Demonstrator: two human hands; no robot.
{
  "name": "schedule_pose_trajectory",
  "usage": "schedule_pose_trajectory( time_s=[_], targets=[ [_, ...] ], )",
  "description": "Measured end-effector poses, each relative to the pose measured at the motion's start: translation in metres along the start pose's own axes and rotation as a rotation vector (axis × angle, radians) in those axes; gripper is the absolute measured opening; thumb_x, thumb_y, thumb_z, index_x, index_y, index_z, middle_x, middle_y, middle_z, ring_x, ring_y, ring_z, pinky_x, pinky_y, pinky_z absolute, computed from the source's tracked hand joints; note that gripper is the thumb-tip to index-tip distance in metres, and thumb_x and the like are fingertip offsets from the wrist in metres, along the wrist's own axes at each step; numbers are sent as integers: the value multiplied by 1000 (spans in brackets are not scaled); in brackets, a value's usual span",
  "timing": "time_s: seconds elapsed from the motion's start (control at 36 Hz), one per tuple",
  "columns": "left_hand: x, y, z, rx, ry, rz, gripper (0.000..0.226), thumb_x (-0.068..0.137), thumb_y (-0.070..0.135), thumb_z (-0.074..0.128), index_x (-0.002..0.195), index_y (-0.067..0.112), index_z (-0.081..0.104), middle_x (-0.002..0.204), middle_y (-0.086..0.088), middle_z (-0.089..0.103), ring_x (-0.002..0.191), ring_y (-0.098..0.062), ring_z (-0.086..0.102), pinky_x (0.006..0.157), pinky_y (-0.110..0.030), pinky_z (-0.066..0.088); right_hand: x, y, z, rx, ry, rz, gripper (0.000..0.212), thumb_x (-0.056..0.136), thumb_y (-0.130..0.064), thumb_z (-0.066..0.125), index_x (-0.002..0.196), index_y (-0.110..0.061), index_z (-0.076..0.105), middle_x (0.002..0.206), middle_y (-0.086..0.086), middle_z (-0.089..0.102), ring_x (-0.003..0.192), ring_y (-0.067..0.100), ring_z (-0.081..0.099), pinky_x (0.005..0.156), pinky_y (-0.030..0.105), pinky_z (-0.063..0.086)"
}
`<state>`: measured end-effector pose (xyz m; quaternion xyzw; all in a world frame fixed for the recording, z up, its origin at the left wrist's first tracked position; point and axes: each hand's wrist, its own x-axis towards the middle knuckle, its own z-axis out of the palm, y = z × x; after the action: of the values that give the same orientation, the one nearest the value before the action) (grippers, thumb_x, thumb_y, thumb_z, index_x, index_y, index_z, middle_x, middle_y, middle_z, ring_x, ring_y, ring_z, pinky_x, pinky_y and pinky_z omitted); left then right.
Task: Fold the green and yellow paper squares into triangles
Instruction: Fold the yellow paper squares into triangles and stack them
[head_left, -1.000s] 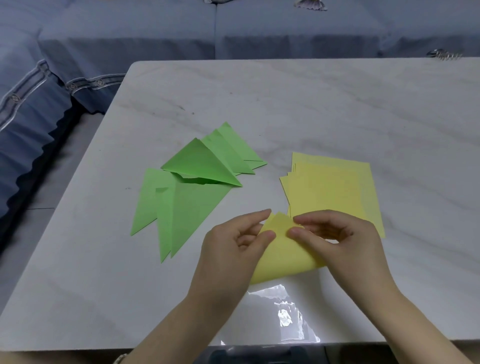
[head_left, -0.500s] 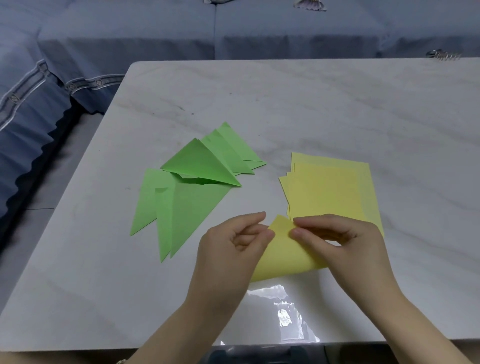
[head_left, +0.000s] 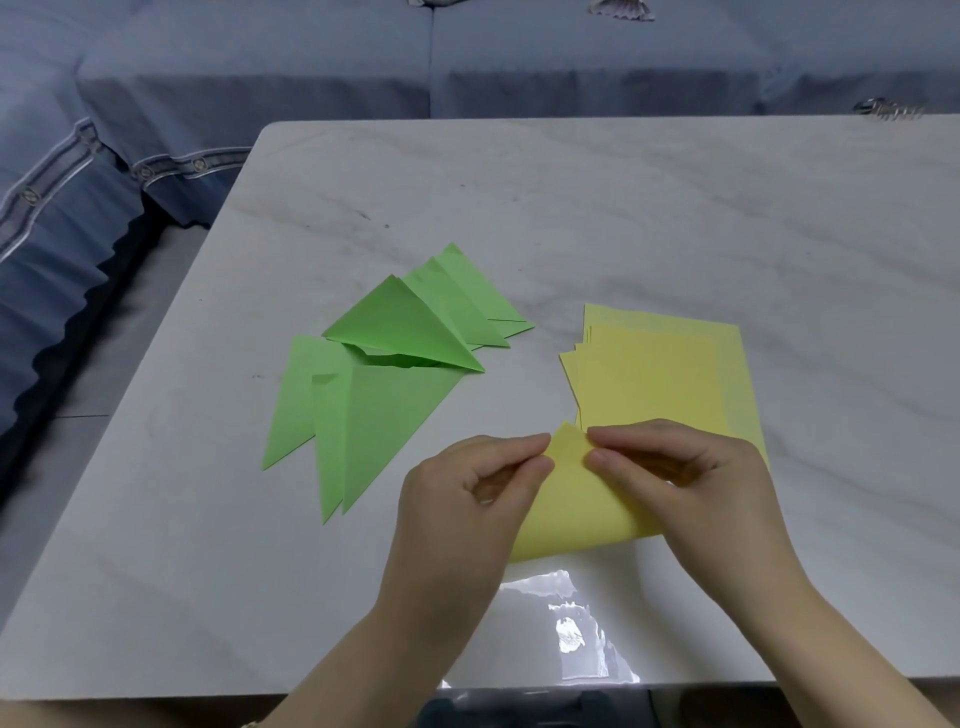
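Note:
A yellow paper sheet (head_left: 571, 509) is bent over on itself near the table's front, its fold loose and rounded at the bottom. My left hand (head_left: 467, 499) pinches its top corner from the left with thumb and forefinger. My right hand (head_left: 675, 473) pinches the same corner from the right. Behind my right hand lies a stack of flat yellow squares (head_left: 660, 379). To the left, several green folded triangles (head_left: 384, 374) lie overlapping on the table.
The white marble table (head_left: 675, 218) carries the papers, with a bright light reflection (head_left: 566, 629) near its front edge. A blue-grey sofa (head_left: 311, 62) runs behind and to the left of the table. A small metal item (head_left: 888, 109) sits at the far right edge.
Both hands keep pinching the yellow sheet's top corner; they have shifted only slightly while lining up the corners. The other papers have not moved.

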<state>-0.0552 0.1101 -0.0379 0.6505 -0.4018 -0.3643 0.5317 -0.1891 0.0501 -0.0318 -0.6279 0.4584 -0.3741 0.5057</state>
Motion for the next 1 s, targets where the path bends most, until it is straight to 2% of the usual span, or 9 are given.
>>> schedule_pose_trajectory(
  time_s=[0.14, 0.33, 0.5, 0.72, 0.81, 0.86, 0.94, 1.0],
  targets=[
    [-1, -2, 0, 9, 0, 22, 33, 76, 5, 72, 79, 37, 70, 82, 18, 69, 73, 6, 61, 66, -4, 41, 0, 0, 0, -11, 3, -4, 29, 72, 0, 72, 69, -28, 71, 71, -17, 69, 69, -7, 61, 63, 3, 40],
    [0, -3, 1, 23, 2, 46, 26, 77, 3, 71, 83, 28, 71, 83, 16, 69, 73, 7, 61, 66, -4, 41, 1, 3, -1, -34, -34, -25, 28, 75, -2, 69, 74, -30, 72, 80, -14, 69, 75, -3, 62, 66, 5, 41],
    [0, -5, 0, 29, 1, 51, 33, 78, 3, 70, 81, 36, 71, 82, 15, 69, 75, 4, 61, 67, -7, 42, 3, 7, -1, -53, -76, -30, 28, 77, -4, 68, 79, -32, 72, 84, -12, 67, 79, 1, 61, 70, 8, 43],
    [-1, -7, -2, 48, 11, 47, 33, 79, 3, 69, 80, 36, 70, 82, 15, 69, 76, 4, 62, 67, -7, 42, 4, 9, -1, -108, -116, -72, 30, 79, -5, 67, 80, -34, 70, 87, -16, 65, 83, 1, 60, 71, 8, 42],
    [0, -6, -2, 52, 15, 24, 32, 78, 2, 71, 77, 34, 71, 79, 14, 70, 73, 5, 62, 65, -5, 41, 6, 10, -1, -130, -131, -98, 30, 79, -4, 67, 80, -34, 71, 87, -15, 65, 84, 1, 60, 70, 8, 42],
    [3, -3, -4, 41, 5, -20, 30, 76, 2, 72, 74, 32, 70, 71, 16, 70, 64, 7, 60, 62, -4, 42, 8, 11, -2, -153, -152, -125, 30, 79, -4, 68, 80, -34, 71, 88, -14, 65, 84, 0, 59, 70, 8, 42],
    [14, 3, -10, 40, -78, -68, 33, 74, 2, 73, 74, 34, 67, 63, 17, 65, 55, 1, 54, 62, -8, 45, 13, 11, -2, -220, -224, -206, 20, 77, -17, 69, 80, -35, 75, 88, -15, 64, 83, -2, 58, 70, 7, 40],
    [22, 7, -15, 110, -169, -73, 34, 73, 3, 75, 77, 35, 65, 61, 15, 61, 52, -2, 51, 61, -10, 45, 17, 11, -3, -267, -284, -251, 20, 75, -27, 65, 93, -36, 71, 89, -14, 63, 82, -2, 58, 70, 6, 39]
  ],
)
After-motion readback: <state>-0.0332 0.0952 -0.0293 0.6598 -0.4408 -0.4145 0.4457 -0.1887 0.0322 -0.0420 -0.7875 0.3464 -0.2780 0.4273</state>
